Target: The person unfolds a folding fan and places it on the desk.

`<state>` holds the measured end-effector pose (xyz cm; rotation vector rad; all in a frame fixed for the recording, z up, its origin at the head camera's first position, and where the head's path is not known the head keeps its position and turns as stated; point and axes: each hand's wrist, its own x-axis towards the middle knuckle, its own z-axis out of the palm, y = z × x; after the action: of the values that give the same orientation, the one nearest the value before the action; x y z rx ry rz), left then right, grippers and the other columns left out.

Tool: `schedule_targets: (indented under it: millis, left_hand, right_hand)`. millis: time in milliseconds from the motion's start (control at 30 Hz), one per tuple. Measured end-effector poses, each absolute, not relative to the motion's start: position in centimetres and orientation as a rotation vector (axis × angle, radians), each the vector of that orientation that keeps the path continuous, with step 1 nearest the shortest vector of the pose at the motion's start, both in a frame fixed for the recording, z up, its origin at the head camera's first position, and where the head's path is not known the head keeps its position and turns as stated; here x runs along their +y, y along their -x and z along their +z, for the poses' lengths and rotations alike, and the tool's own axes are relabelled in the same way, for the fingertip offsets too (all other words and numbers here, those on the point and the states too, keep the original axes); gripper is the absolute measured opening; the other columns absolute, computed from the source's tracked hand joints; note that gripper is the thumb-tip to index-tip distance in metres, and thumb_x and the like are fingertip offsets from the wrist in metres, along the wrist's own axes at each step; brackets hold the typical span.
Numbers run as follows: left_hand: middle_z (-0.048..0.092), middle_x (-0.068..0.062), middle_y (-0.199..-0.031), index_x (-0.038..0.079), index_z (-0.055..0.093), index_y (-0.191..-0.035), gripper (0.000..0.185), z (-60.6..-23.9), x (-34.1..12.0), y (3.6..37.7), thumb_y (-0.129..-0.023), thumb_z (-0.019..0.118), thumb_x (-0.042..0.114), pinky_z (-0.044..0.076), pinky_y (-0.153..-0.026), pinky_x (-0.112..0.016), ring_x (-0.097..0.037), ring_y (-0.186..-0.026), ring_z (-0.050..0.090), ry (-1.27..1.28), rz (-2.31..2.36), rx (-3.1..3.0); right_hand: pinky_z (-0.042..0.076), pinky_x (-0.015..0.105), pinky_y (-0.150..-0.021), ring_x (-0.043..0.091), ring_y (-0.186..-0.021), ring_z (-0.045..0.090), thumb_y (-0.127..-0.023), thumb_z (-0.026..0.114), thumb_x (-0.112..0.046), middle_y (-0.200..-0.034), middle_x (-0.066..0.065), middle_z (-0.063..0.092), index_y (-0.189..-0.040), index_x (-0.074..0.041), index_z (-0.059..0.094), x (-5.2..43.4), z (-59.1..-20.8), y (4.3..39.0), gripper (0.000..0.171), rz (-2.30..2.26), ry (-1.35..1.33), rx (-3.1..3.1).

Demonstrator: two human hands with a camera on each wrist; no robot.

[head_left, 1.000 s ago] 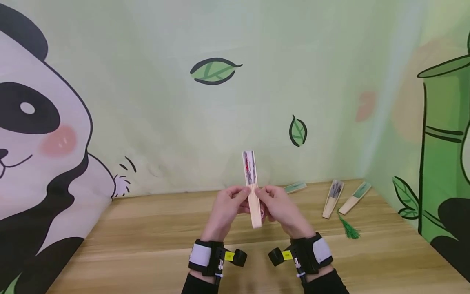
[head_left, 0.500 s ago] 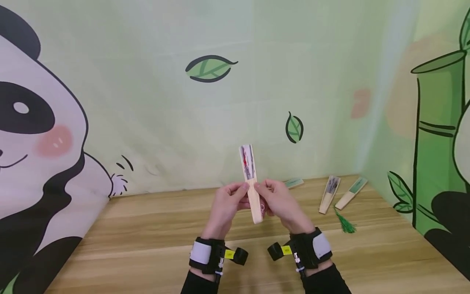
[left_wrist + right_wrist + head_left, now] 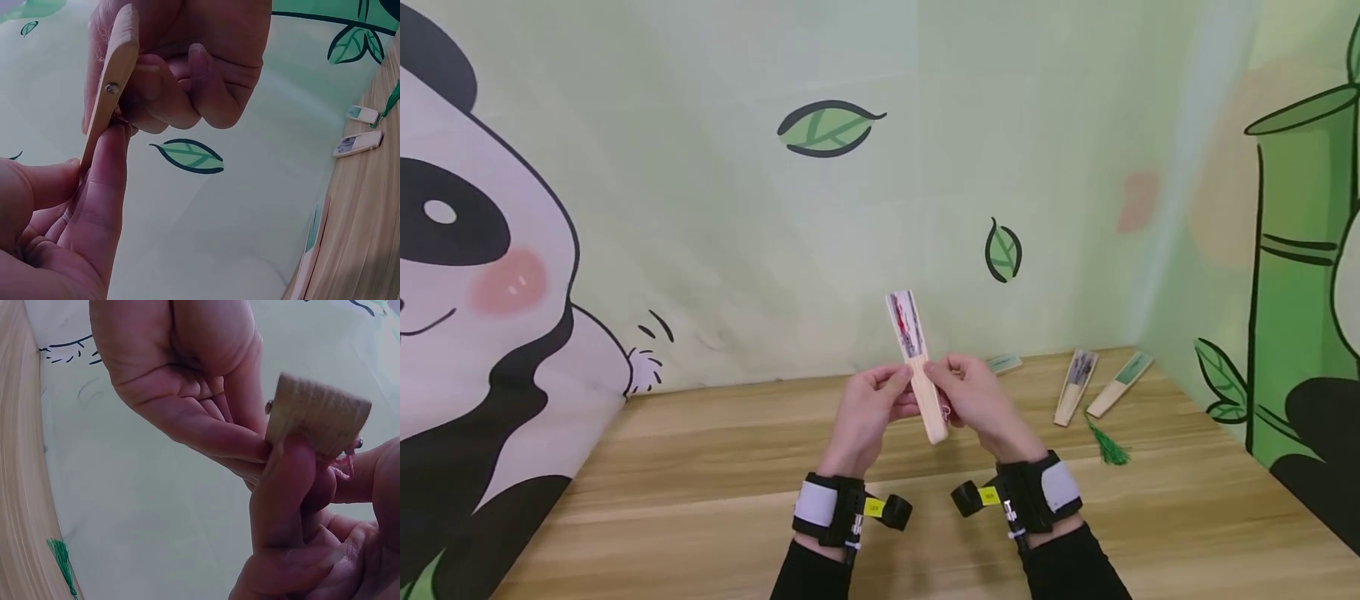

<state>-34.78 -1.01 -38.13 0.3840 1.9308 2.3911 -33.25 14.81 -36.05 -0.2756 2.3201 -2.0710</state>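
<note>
A folded hand fan point(image 3: 928, 403) of pale wood, with a grey, white and red printed upper part, is held up above the table between both hands. My left hand point(image 3: 867, 412) pinches its left edge, thumb in front and fingers behind. From the other side my right hand point(image 3: 973, 404) pinches the right edge near the middle. A metal rivet shows at the lower end of the fan point(image 3: 111, 89) in the left wrist view. In the right wrist view a pink cord point(image 3: 342, 467) hangs by the stacked ribs of the fan point(image 3: 315, 412).
On the wooden table point(image 3: 715, 450), at the back right, lie a grey-printed folded fan point(image 3: 1076, 387) and a green-topped one point(image 3: 1120, 385). A green tassel point(image 3: 1107, 446) lies in front of them. Another green fan point(image 3: 1004, 363) is partly hidden behind the right hand. A printed backdrop point(image 3: 722, 208) rises behind.
The fan tilts a little more, its top leaning left and its lower end swinging right. Both hands keep their pinch on it. The head view has shifted slightly.
</note>
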Motion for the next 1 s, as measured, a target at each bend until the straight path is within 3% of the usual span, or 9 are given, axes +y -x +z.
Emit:
schedule_targets:
  millis: [300,667,1000]
  left_hand:
    - [0.071,-0.016,-0.091,-0.011,0.062,-0.116,0.027,-37.5,-1.1,34.9,-0.102,0.053,0.011,0.058,-0.072,-0.03,-0.015,-0.072,0.068,-0.337,2.397,1.936]
    - [0.071,-0.017,-0.092,-0.01,0.061,-0.119,0.028,-37.6,-1.5,34.7,-0.101,0.054,0.01,0.058,-0.073,-0.031,-0.015,-0.073,0.069,-0.315,2.418,1.919]
    - [0.07,-0.013,-0.09,-0.008,0.06,-0.12,0.028,-37.9,-2.8,35.2,-0.102,0.054,0.013,0.058,-0.076,-0.032,-0.016,-0.075,0.069,-0.293,2.474,1.878]
  right_hand:
    - [0.032,0.023,-0.046,0.013,-0.051,0.041,-0.102,0.054,-0.026,-0.061,0.001,0.046,-0.089,0.0,0.058,14.5,-35.6,33.5,0.029,-2.07,0.284,2.338]
    - [0.037,0.021,-0.043,0.01,-0.047,0.043,-0.102,0.054,-0.022,-0.058,0.0,0.047,-0.081,-0.004,0.052,14.6,-36.5,34.1,0.027,-2.159,0.185,2.274]
    - [0.04,0.021,-0.041,0.011,-0.043,0.051,-0.101,0.053,-0.017,-0.058,0.003,0.053,-0.098,0.002,0.054,13.8,-36.5,34.3,0.02,-2.233,0.089,2.262]
